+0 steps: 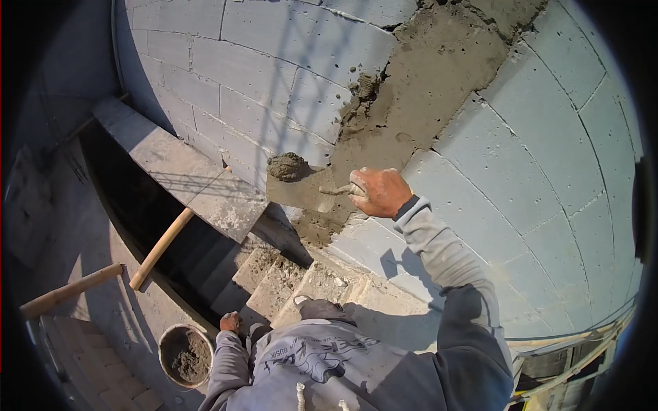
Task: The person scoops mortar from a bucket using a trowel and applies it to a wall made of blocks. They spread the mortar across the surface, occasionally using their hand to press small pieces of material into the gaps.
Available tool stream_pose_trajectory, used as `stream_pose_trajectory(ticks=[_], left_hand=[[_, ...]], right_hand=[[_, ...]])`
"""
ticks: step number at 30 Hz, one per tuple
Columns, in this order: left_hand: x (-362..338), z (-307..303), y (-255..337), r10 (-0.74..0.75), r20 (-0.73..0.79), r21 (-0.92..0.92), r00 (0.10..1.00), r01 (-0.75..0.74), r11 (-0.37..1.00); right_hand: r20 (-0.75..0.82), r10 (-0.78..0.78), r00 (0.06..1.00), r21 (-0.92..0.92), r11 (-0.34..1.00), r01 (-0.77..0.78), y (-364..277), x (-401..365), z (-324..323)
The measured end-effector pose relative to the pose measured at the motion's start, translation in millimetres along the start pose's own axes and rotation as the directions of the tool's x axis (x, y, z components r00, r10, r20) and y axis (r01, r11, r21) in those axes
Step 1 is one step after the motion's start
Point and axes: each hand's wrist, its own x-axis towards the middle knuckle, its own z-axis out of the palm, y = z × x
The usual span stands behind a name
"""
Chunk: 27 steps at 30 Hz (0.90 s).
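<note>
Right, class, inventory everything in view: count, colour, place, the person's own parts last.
Trowel: one, grey, centre
Mortar lump: one, grey, on the trowel
Mortar strip: one, grey-brown, up the wall
Block wall: one, pale blue-grey, both sides of the strip
Platform: one, grey, beside the wall, left
Wooden poles: two, light brown, left
Steps: several, grey-brown, below the trowel
Bucket: one, pale, lower left, mortar inside
Stacked blocks: several, brownish, bottom left
Lower-right items: count unclear, mixed colours
Sweatshirt: one, grey, bottom centre
Right hand: one, bare, on trowel handle
Left hand: one, bare, near the bucket
</note>
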Motion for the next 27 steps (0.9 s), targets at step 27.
stream_pose_trajectory(ticks=[27], left_hand=[[-19,147,59,0.085,0.116,0.201,0.99,-0.107,0.974]], right_hand=[[0.666,0.147,0.732,0.356,0.799,-0.484,-17,-134,260]])
